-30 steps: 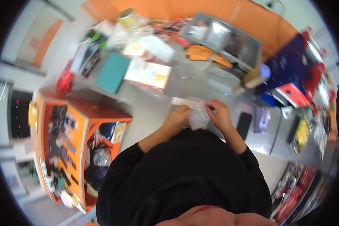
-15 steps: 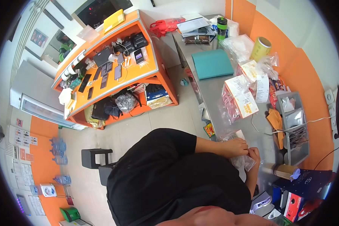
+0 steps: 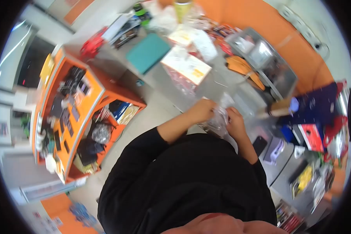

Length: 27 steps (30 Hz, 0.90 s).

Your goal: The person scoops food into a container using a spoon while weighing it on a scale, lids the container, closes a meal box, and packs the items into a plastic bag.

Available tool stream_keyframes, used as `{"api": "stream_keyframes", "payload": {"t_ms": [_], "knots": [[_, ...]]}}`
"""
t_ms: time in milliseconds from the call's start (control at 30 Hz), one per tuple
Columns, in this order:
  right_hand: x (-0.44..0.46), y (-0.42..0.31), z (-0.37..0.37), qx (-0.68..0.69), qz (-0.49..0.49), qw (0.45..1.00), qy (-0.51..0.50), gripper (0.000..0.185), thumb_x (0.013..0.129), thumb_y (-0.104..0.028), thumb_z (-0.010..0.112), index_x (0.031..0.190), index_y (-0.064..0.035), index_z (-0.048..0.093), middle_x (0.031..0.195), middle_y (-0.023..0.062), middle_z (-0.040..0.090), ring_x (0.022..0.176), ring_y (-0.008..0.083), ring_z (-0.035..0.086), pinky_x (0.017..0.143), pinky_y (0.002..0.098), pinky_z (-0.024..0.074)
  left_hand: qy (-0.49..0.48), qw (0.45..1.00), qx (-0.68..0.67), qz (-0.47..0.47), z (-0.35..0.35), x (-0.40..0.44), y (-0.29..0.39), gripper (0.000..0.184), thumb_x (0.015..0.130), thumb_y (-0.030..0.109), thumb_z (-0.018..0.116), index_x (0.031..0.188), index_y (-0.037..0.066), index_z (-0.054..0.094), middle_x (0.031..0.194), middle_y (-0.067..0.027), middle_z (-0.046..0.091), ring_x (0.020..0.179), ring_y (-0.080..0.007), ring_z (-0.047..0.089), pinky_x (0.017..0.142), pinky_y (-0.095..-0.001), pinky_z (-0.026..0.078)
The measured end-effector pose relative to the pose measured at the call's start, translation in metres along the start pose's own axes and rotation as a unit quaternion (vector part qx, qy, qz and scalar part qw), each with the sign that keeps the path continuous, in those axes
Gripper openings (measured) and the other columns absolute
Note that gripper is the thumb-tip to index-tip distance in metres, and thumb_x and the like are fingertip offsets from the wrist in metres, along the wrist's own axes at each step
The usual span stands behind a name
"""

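Note:
A crumpled clear plastic bag hangs between my two hands, close in front of my body at the edge of the grey table. My left hand is closed on its left side. On the other side my right hand pinches the bag with bent fingers. Motion blurs the fingertips, and what the bag contains, if anything, cannot be made out. Just beyond my hands lies a white and orange box in clear plastic wrap.
A grey divided bin and an orange cloth lie at the far right. A tumbler, a dark phone and a red box are on the right. A teal folder lies left, past it an orange shelf.
My view has turned and tilted toward the table's right part. My hands have moved slightly apart, and more of the plastic bag shows between them.

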State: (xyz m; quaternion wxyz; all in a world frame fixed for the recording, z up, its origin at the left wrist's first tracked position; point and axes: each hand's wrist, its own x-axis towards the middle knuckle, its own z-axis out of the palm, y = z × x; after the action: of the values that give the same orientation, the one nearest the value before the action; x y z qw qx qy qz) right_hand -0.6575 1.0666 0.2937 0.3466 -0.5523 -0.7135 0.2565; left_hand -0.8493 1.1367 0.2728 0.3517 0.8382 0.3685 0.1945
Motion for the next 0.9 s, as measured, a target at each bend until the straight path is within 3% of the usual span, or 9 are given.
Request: {"api": "stream_keyframes", "payload": {"t_ms": [133,200,233,300,433,500,600,833,900], "knots": [[-0.014,0.000,0.008,0.141,0.093,0.983,0.075,0.020,0.073,-0.005,0.070,0.090,-0.0012,0.059,0.081,0.0116,0.059,0.072,0.0291,0.059,0.067,0.0346,0.0499,-0.082,0.993,-0.078,-0.040,-0.018,0.006,0.011,0.023,0.074,0.008,0.068,0.095,0.003,0.070,0.086,-0.0147,0.070,0.076,-0.0258,0.067,0.072,-0.0349,0.051],[-0.023,-0.004,0.005,0.030,-0.022,0.996,0.084,0.028,0.070,-0.007,0.074,0.094,-0.0052,0.059,0.081,0.0081,0.059,0.071,0.0257,0.059,0.065,0.0336,0.0494,-0.120,0.969,-0.174,-0.126,-0.027,0.009,0.019,0.024,0.076,0.010,0.071,0.099,0.003,0.070,0.086,-0.0102,0.071,0.075,-0.0167,0.065,0.071,-0.0309,0.051],[-0.026,-0.006,0.005,0.029,-0.013,0.995,0.094,0.028,0.070,-0.007,0.074,0.094,-0.0052,0.059,0.081,0.0081,0.059,0.071,0.0257,0.059,0.065,0.0336,0.0494,-0.132,0.969,-0.171,-0.120,-0.026,0.010,0.018,0.024,0.076,0.010,0.071,0.099,0.003,0.070,0.086,-0.0102,0.071,0.075,-0.0167,0.065,0.071,-0.0309,0.051],[-0.028,-0.011,0.005,-0.052,-0.217,0.973,0.056,0.028,0.073,-0.010,0.072,0.098,-0.0090,0.061,0.088,0.0054,0.060,0.075,0.0217,0.060,0.066,0.0327,0.0483,-0.133,0.966,-0.193,-0.110,-0.026,0.013,0.016,0.025,0.077,0.010,0.071,0.101,0.003,0.070,0.086,-0.0065,0.070,0.075,-0.0122,0.063,0.070,-0.0298,0.051],[-0.028,-0.020,0.012,-0.149,-0.197,0.968,0.053,0.025,0.075,-0.013,0.066,0.099,-0.0108,0.062,0.093,0.0031,0.060,0.081,0.0188,0.060,0.069,0.0324,0.0469,-0.181,0.967,-0.131,-0.124,-0.028,0.012,0.012,0.025,0.077,0.008,0.071,0.101,0.002,0.069,0.088,-0.0058,0.070,0.078,-0.0115,0.063,0.071,-0.0291,0.051],[-0.030,-0.011,0.019,-0.161,-0.212,0.962,0.054,0.025,0.077,-0.015,0.060,0.102,-0.0116,0.062,0.095,0.0020,0.059,0.086,0.0181,0.059,0.072,0.0327,0.0454,-0.158,0.953,-0.200,-0.164,-0.022,0.007,0.005,0.023,0.079,0.006,0.069,0.101,0.001,0.068,0.090,-0.0041,0.069,0.081,-0.0106,0.062,0.072,-0.0281,0.051],[-0.033,-0.010,0.025,-0.148,-0.194,0.967,0.076,0.028,0.075,-0.014,0.059,0.102,-0.0117,0.061,0.096,0.0019,0.059,0.086,0.0182,0.059,0.072,0.0329,0.0453,-0.114,0.941,-0.280,-0.152,-0.017,0.002,0.012,0.021,0.079,0.004,0.068,0.100,0.001,0.068,0.092,-0.0034,0.069,0.082,-0.0108,0.062,0.073,-0.0277,0.051],[-0.036,-0.012,0.027,-0.174,-0.200,0.964,0.035,0.029,0.075,-0.015,0.061,0.104,-0.0111,0.061,0.099,0.0030,0.061,0.088,0.0197,0.060,0.074,0.0332,0.0468,-0.153,0.934,-0.275,-0.171,-0.026,0.008,0.015,0.020,0.079,0.003,0.067,0.099,0.001,0.070,0.085,-0.0025,0.070,0.076,-0.0079,0.061,0.069,-0.0260,0.051],[-0.040,-0.010,0.030,-0.063,-0.171,0.971,0.157,0.023,0.078,-0.010,0.066,0.101,-0.0091,0.064,0.098,0.0051,0.063,0.086,0.0215,0.062,0.072,0.0328,0.0499,-0.133,0.942,-0.252,-0.177,-0.029,0.004,0.027,0.017,0.080,0.003,0.067,0.097,0.000,0.069,0.090,-0.0054,0.070,0.079,-0.0103,0.062,0.073,-0.0262,0.051]]}}
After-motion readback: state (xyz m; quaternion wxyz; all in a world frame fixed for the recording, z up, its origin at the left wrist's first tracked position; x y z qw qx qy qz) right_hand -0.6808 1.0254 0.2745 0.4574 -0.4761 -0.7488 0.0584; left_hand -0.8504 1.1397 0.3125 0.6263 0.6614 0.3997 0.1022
